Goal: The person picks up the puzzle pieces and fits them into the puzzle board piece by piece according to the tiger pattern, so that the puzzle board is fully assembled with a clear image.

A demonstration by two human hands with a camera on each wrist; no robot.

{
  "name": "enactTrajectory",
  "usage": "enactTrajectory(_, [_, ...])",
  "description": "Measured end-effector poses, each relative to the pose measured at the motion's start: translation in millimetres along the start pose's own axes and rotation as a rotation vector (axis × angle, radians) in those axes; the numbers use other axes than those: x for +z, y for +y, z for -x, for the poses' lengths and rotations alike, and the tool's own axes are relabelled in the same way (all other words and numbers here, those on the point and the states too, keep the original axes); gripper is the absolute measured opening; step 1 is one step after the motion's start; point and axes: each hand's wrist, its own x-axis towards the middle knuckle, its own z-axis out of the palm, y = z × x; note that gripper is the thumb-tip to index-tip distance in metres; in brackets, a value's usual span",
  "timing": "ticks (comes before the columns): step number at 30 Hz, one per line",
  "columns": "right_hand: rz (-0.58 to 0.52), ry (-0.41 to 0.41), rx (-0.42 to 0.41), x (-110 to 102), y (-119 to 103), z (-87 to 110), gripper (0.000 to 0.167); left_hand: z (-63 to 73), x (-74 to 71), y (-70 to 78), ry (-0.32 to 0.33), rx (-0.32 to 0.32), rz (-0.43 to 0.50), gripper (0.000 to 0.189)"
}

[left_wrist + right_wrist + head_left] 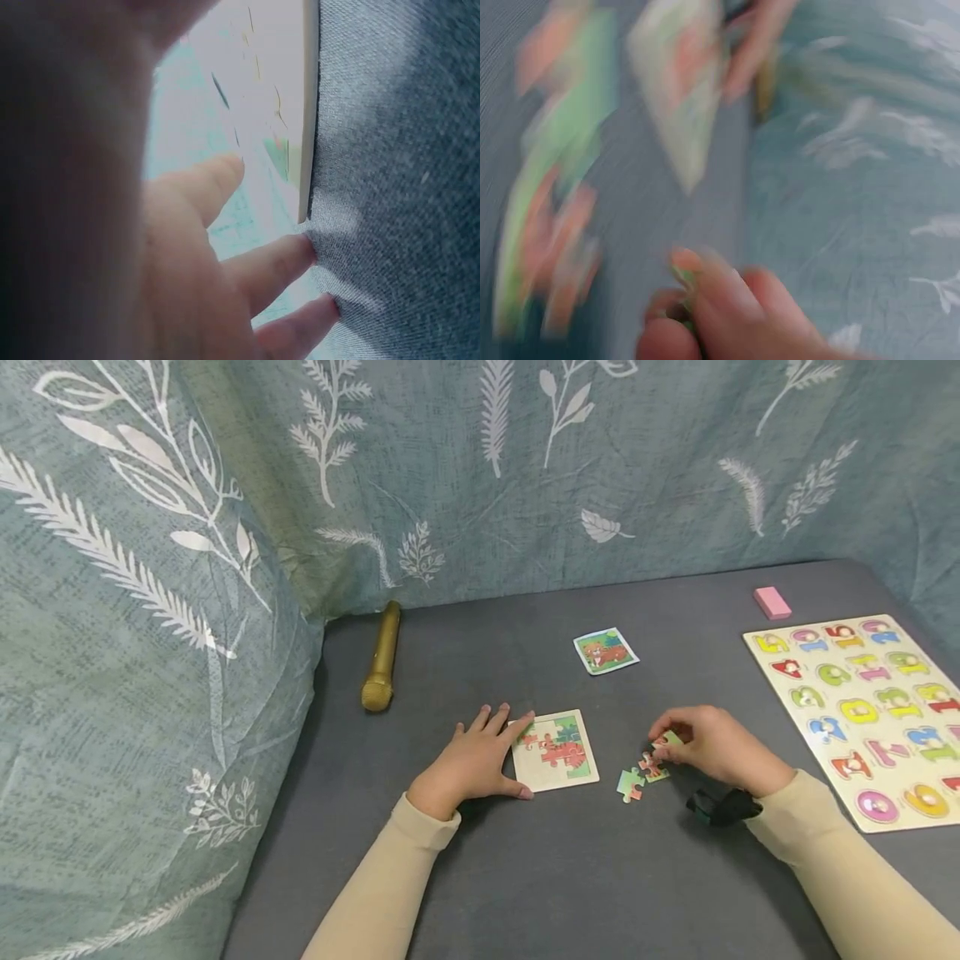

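1. Puzzle board point(536, 770), one, pale, square: flat on the grey table point(517, 877), in front of the person, between the two hands. Partly filled; joined orange-red and green pieces occupy mainly its middle and right side, with pale board bare on the left.
2. Left hand point(474, 764), one: fingers spread and well apart, nothing clamped between them. It lies at the board's left edge, index finger reaching the upper left corner, thumb by the lower left.
3. Right hand point(712, 745), one: thumb and fingers brought together, pinching a puzzle piece, to the right of the board.
4. Held piece point(667, 740), one: green with some orange, partly hidden from me by the fingers.
5. Loose pieces point(631, 785), two, green and orange: on the table between board and right hand, near each other. Whether the farther one touches the held piece I cannot tell.
6. Picture card point(606, 651), one: beyond the board, showing a brown animal on green.
7. Number board point(821, 770), one: at far right, set with coloured numerals.
8. Pink block point(772, 602), one: just beyond the number board.
9. Gold microphone point(382, 656), one: lying at the left, near the leaf-patterned curtain point(480, 543).
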Motion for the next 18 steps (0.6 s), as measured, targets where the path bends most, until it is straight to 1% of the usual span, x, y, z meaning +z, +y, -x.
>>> enactTrajectory(4, [-0.356,-0.042,0.098,2.0,-9.0,-7.6,0.026,1.5,-1.3,-1.3,-0.006,-0.001,0.001,0.116])
enactTrajectory(6, [-0.467,-0.037,0.137,6.3,-15.8,-13.0,0.030,1.9,-2.1,-2.1,0.003,0.002,0.003,0.117])
enactTrajectory(7, [-0.499,-0.032,0.155,8.6,-19.7,-16.3,0.030,2.0,-2.4,-2.5,0.010,0.002,0.002,0.117])
enactTrajectory(9, [-0.532,-0.012,0.186,14.2,-27.7,-23.1,0.027,1.6,-2.6,-3.4,0.021,-0.001,-0.011,0.117])
enactTrajectory(12, [-0.513,0.016,0.218,24.7,-38.6,-32.5,0.018,1.2,-1.8,-3.9,0.042,-0.004,-0.038,0.116])
enactTrajectory(15, [-0.442,0.030,0.197,39.1,-46.7,-39.5,0.012,1.1,-0.9,-3.4,0.056,-0.005,-0.050,0.115])
enactTrajectory(18, [-0.389,0.047,0.136,55.7,-53.2,-44.6,0.012,1.0,0.1,-2.3,0.063,-0.009,-0.052,0.114])
